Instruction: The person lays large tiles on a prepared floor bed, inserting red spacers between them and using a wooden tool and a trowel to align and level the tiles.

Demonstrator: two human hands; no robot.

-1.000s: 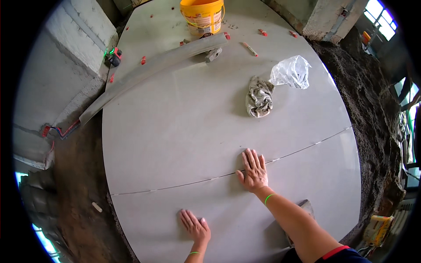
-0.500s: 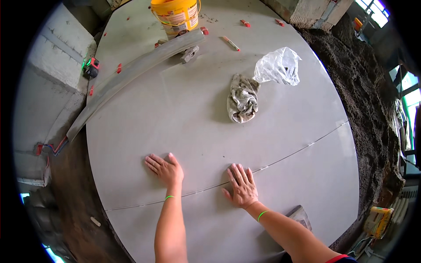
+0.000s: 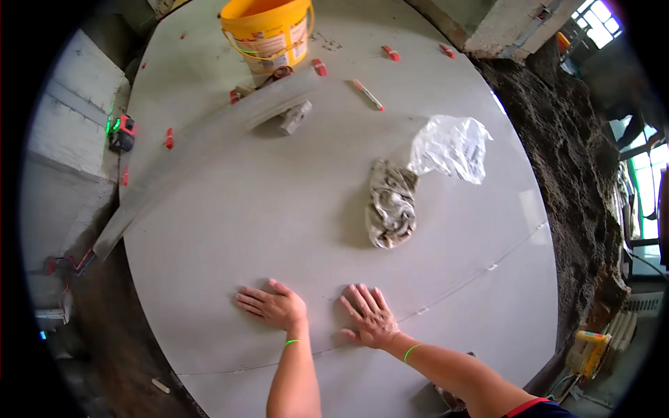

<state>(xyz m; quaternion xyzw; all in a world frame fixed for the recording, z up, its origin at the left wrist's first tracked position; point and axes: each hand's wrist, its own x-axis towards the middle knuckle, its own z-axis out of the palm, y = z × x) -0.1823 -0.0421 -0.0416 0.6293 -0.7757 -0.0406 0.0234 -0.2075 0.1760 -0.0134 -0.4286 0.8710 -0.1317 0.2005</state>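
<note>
Both hands lie flat, palms down, on large grey floor tiles [image 3: 279,209]. My left hand [image 3: 275,305] has its fingers pointing left and its thumb apart, just beyond the thin seam [image 3: 453,292] between two tiles. To its right, my right hand [image 3: 369,317] presses with spread fingers beside the same seam, its wrist near the line. Neither holds anything. A thin green line of light crosses both wrists. Ahead of my right hand is a crumpled, dirty cloth [image 3: 392,205], touching a clear plastic bag [image 3: 453,150]. Small pale clips [image 3: 493,267] sit in the seam.
A long grey bar [image 3: 209,143] lies across the left side, near a yellow bucket [image 3: 275,38]. Red wedges [image 3: 390,53] and a marker [image 3: 368,95] are scattered farther off. A laser level [image 3: 122,134] stands at left. Dark, loose mortar [image 3: 582,188] borders the right edge.
The view has shifted, so the cloth, bag and bucket sit lower in the picture. My right hand has slid a little past the seam, nearer my left, whose fingers point more leftward.
</note>
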